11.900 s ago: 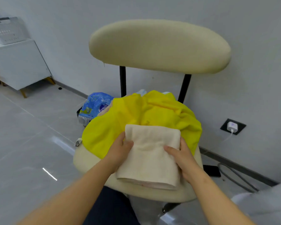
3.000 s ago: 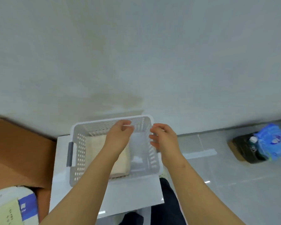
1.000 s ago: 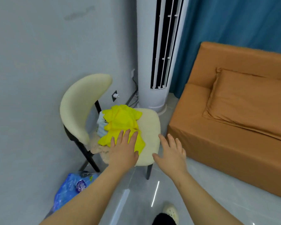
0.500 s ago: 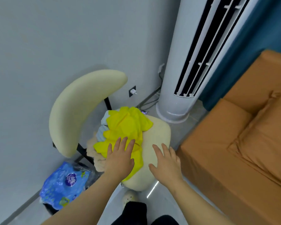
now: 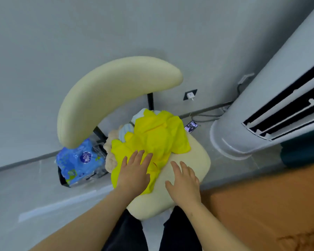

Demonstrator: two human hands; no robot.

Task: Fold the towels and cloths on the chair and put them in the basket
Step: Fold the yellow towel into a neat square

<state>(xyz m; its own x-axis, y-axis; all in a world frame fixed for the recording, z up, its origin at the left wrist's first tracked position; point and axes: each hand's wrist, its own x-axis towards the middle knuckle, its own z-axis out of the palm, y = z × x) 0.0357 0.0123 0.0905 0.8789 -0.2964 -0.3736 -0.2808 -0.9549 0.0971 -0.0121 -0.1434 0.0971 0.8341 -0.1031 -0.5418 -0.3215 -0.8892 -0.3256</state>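
A crumpled yellow cloth [image 5: 156,138] lies heaped on the seat of a cream chair [image 5: 194,156]. Under it, at the left, a fluffy beige towel [image 5: 110,151] and a pale blue-and-white striped cloth [image 5: 125,131] stick out. My left hand [image 5: 133,173] is over the near edge of the yellow cloth with its fingers straight and spread. My right hand [image 5: 184,180] is over the bare seat cushion just right of the cloth, fingers also spread, holding nothing. The basket is out of view.
The chair's curved backrest [image 5: 107,95] rises at the left against a grey wall. A blue plastic package [image 5: 80,160] sits on the floor beside the chair. A white tower air conditioner [image 5: 265,109] stands right, with an orange sofa [image 5: 270,205] near right. A phone [image 5: 191,127] and cables lie behind the chair.
After the folded beige towel went into the basket, I turned back to the chair. Over the last second both hands have closed in on the seat, the left reaching the yellow cloth.
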